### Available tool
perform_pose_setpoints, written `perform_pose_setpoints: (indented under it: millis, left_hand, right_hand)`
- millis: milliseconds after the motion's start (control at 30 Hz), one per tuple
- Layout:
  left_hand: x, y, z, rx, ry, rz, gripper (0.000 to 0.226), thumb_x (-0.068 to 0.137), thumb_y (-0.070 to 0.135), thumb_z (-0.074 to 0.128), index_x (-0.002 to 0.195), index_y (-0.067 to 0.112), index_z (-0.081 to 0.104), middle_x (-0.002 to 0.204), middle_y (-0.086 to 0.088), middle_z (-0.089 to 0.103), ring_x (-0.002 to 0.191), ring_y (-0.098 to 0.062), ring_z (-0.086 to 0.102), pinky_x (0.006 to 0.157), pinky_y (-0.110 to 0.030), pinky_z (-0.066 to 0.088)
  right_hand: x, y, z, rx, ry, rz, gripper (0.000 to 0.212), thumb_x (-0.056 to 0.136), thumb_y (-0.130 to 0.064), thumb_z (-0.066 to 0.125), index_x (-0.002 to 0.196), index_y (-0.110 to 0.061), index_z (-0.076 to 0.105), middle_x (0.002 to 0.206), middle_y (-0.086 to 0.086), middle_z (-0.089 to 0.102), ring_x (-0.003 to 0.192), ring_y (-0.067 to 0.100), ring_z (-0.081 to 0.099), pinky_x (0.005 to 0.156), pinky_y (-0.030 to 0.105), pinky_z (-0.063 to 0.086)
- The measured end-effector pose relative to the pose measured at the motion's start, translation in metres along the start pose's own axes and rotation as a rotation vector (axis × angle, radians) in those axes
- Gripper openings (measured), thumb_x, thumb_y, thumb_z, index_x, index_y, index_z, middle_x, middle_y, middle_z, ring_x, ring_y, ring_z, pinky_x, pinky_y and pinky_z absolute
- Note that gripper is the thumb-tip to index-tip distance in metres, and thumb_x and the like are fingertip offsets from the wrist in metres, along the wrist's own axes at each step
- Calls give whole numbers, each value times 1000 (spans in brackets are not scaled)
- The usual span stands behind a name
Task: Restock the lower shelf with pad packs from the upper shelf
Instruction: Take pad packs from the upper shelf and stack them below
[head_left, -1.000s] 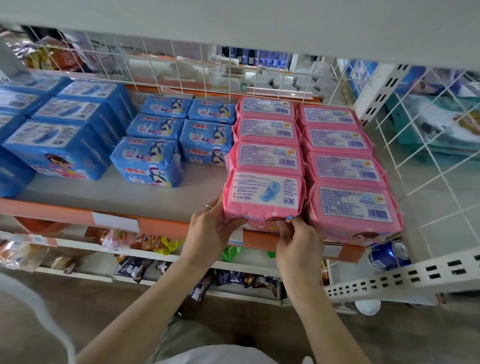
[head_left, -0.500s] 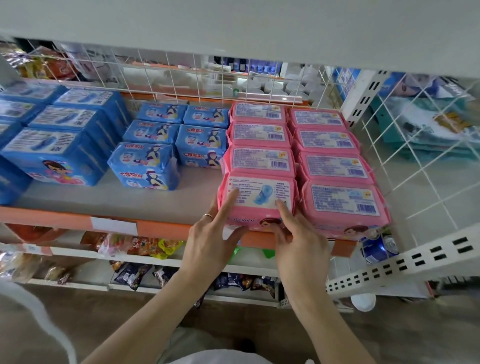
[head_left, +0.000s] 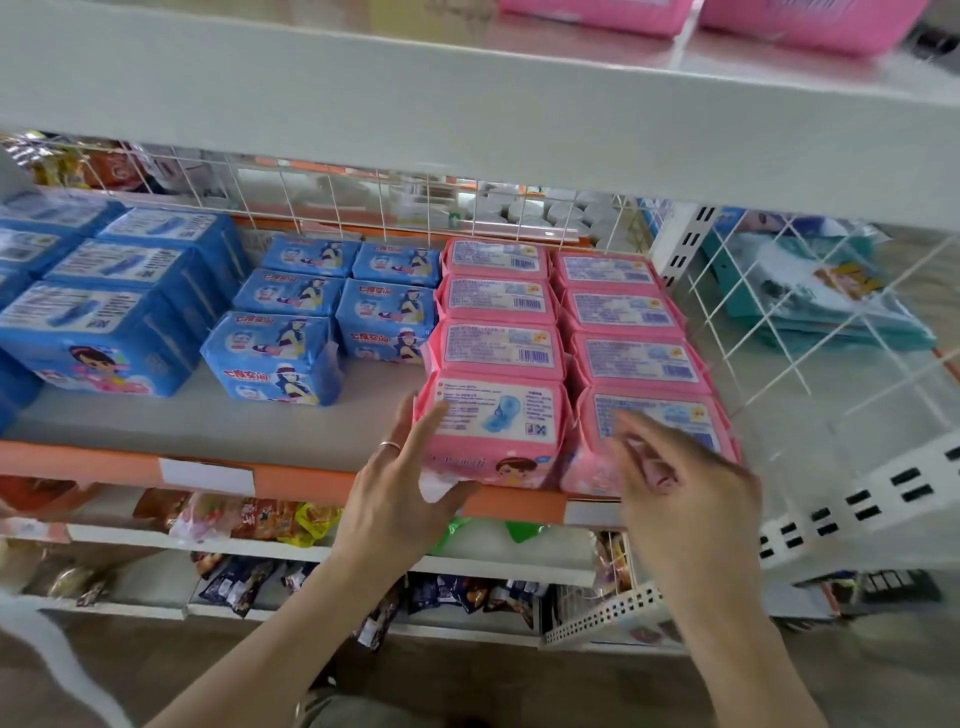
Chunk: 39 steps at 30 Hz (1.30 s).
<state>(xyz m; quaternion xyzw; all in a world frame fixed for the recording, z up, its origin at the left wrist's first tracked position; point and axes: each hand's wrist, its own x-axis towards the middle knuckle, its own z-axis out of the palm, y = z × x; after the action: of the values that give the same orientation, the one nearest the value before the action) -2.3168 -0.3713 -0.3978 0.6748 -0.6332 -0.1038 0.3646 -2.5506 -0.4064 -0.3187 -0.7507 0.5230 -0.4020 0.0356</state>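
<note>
Two rows of pink pad packs fill the right part of the lower shelf (head_left: 291, 431). The front pink pack (head_left: 493, 431) of the left row stands at the shelf's orange front edge. My left hand (head_left: 400, 483) is open, its fingers resting against that pack's left side. My right hand (head_left: 680, 478) is open and blurred, hovering in front of the front pack of the right row (head_left: 649, 415), holding nothing. More pink packs (head_left: 597, 13) lie on the upper shelf at the top of the view.
Blue pad packs (head_left: 275, 358) and larger blue packs (head_left: 98, 332) fill the shelf's left and middle. A white wire divider (head_left: 810, 332) bounds the pink rows on the right. Snack bags (head_left: 244, 519) sit on shelves below.
Both hands pushed the front pink pack back onto the shelf and let go. My right hand lifted off to the right; the view tilted up toward the upper shelf.
</note>
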Motion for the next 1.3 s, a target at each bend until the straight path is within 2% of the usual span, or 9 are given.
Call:
perform_pose_setpoints:
  millis: [133, 233, 467, 800, 867, 967, 1100, 1200, 1300]
  left_hand:
    - [20, 18, -16, 13, -102, -38, 111, 65, 73, 71, 153, 50, 7, 167, 6, 2, 148, -32, 26, 103, -62, 40]
    - [40, 33, -18, 130, -194, -44, 120, 57, 84, 65, 150, 54, -5, 167, 6, -6, 153, -31, 2, 107, -65, 34]
    - [54, 33, -18, 161, -314, -61, 115, 57, 83, 61, 155, 35, 26, 167, -10, -4, 144, -34, 33, 115, -48, 32]
    - [54, 40, -15, 188, -334, -90, 107, 68, 75, 68, 156, 35, 22, 167, -8, -5, 144, -34, 34, 112, -45, 36]
    - [51, 38, -13, 239, -323, -68, 107, 71, 78, 64, 157, 34, 16, 167, -6, -7, 151, -34, 15, 116, -50, 31]
    - [43, 38, -9, 418, -277, 70, 104, 76, 79, 56, 158, 32, 13, 166, -6, -12, 151, -38, -14, 118, -65, 15]
    - [32, 42, 3, 480, -151, 324, 87, 73, 58, 77, 148, 31, 42, 164, -11, 20, 148, -48, 13, 105, -78, 24]
    - [30, 44, 15, 541, -127, 323, 79, 77, 48, 79, 146, 37, 42, 163, -7, 26, 148, -46, 19, 106, -77, 12]
    - [33, 41, 23, 546, -107, 283, 79, 81, 34, 80, 146, 41, 37, 162, -7, 28, 146, -46, 23, 107, -76, 12]
  right_hand:
    - [47, 44, -16, -118, -136, 201, 60, 93, -65, 36, 133, -26, 56, 132, 0, 59, 118, 25, 55, 101, 47, 45]
    - [64, 65, 3, -169, -325, 317, 69, 90, -76, 26, 146, -38, 38, 154, -6, 34, 138, 27, 36, 108, 60, 32]
    - [56, 79, 28, -213, -392, 393, 70, 92, -72, 29, 150, -32, 33, 159, -5, 30, 140, 27, 37, 111, 55, 38]
    - [52, 64, 43, -413, -372, 334, 81, 88, -74, 15, 147, -23, 36, 153, 9, 37, 125, 36, 52, 97, 51, 50]
    - [53, 67, 35, -363, -428, 317, 86, 85, -80, 11, 150, -27, 29, 160, 6, 25, 138, 38, 38, 107, 58, 40]
    - [46, 62, 13, -378, -458, 196, 85, 85, -84, 13, 155, -37, 12, 164, -7, -8, 151, 33, -3, 115, 58, 5]
    - [29, 43, -3, -530, -628, -25, 85, 72, -92, 5, 140, -54, -30, 151, -14, -45, 139, 20, -42, 111, 62, -19]
    - [13, 47, 14, -452, -692, -64, 85, 78, -85, 15, 141, -52, -32, 154, -13, -39, 140, 19, -41, 115, 69, -4]
    - [5, 61, 33, -387, -607, -72, 79, 85, -72, 23, 148, -50, -20, 165, -9, -10, 151, 25, -11, 112, 71, 16]
